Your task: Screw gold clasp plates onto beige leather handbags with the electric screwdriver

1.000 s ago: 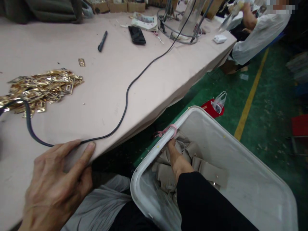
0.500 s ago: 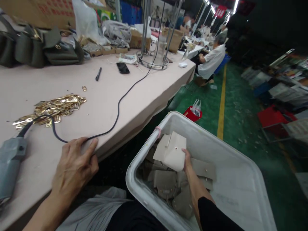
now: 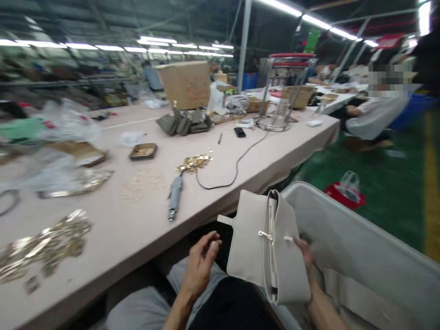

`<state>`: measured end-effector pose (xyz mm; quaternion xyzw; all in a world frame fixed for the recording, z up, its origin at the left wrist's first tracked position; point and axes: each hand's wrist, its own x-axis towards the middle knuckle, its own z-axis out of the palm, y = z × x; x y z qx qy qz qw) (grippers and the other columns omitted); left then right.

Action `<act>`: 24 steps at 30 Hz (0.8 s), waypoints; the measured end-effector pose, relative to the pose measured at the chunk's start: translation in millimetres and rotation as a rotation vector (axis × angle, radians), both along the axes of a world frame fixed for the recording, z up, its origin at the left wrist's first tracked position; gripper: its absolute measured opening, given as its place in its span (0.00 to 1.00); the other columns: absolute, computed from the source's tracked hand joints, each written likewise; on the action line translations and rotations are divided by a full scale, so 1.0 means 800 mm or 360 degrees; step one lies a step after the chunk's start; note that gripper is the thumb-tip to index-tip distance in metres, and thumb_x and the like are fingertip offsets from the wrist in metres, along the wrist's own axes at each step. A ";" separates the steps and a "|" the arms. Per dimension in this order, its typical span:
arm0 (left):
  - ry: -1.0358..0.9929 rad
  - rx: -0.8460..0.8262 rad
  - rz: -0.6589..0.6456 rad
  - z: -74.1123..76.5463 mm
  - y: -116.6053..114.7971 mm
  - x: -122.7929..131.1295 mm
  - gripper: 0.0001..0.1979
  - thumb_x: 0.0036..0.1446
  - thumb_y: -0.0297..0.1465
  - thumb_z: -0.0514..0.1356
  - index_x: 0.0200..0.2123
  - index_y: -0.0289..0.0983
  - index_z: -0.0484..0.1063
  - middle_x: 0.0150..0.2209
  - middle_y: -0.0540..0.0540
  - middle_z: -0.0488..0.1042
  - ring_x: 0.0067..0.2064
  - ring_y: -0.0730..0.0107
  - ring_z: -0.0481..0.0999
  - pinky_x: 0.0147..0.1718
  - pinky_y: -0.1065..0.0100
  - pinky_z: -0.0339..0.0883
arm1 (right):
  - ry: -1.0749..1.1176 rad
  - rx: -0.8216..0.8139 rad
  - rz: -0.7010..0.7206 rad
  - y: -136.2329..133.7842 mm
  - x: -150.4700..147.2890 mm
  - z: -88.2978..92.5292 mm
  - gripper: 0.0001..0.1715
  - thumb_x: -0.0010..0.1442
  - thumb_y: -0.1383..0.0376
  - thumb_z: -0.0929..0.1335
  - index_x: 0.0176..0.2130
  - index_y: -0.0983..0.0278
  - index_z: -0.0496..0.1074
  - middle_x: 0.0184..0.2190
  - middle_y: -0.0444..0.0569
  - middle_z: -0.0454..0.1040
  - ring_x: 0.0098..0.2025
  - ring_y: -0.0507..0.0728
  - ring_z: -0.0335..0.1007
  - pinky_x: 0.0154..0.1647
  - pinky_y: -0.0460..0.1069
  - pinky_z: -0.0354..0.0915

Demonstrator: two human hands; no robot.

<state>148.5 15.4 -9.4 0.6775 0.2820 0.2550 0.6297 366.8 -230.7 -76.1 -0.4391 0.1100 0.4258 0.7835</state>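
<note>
My right hand [image 3: 305, 252] grips a light grey handbag piece [image 3: 266, 245] with a silver zipper pull, held upright over my lap beside the white plastic bin [image 3: 357, 238]. My left hand [image 3: 201, 263] hovers just left of the bag, fingers loosely curled and apart, holding nothing. More grey pieces [image 3: 354, 293] lie in the bin.
A long pink table [image 3: 137, 215] runs on my left with gold metal fittings [image 3: 192, 163], a grey power tool [image 3: 174, 197] on a black cord [image 3: 237, 169], a phone [image 3: 239, 132], a cardboard box [image 3: 187, 83] and dark bags [image 3: 184, 123]. A seated person in white [image 3: 374, 117] works at the far right.
My right hand lifted the grey bag piece out of the bin to my lap. My left hand left the table edge and moved toward the bag. My head rose.
</note>
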 end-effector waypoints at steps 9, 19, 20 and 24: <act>-0.0215 -0.0533 0.0923 0.055 0.056 -0.215 0.27 0.38 0.39 0.80 0.42 0.33 0.85 0.33 0.43 0.85 0.35 0.56 0.82 0.39 0.63 0.74 | -0.0273 0.0483 0.0953 0.182 -0.190 0.024 0.43 0.38 0.55 0.83 0.53 0.63 0.77 0.48 0.59 0.81 0.52 0.75 0.77 0.53 0.65 0.71; 0.0078 -0.0633 0.1040 0.033 0.029 -0.326 0.22 0.35 0.33 0.75 0.38 0.30 0.85 0.28 0.44 0.82 0.27 0.64 0.76 0.28 0.68 0.68 | -0.0959 0.0504 0.1912 0.247 -0.203 0.063 0.50 0.45 0.51 0.82 0.62 0.62 0.71 0.48 0.57 0.78 0.47 0.68 0.76 0.47 0.58 0.71; 0.0117 -0.0647 0.1031 0.021 0.024 -0.325 0.22 0.36 0.33 0.74 0.38 0.30 0.85 0.28 0.44 0.82 0.27 0.64 0.76 0.28 0.67 0.68 | -0.1131 0.0435 0.1994 0.247 -0.205 0.060 0.45 0.45 0.51 0.82 0.58 0.64 0.73 0.46 0.55 0.79 0.46 0.67 0.75 0.46 0.56 0.70; 0.0285 -0.0401 0.0994 0.000 0.013 -0.326 0.18 0.44 0.36 0.72 0.40 0.33 0.86 0.33 0.42 0.84 0.34 0.58 0.80 0.36 0.62 0.73 | -0.1481 0.0264 0.1987 0.246 -0.210 0.049 0.31 0.54 0.51 0.78 0.51 0.64 0.76 0.41 0.50 0.79 0.42 0.61 0.73 0.40 0.50 0.67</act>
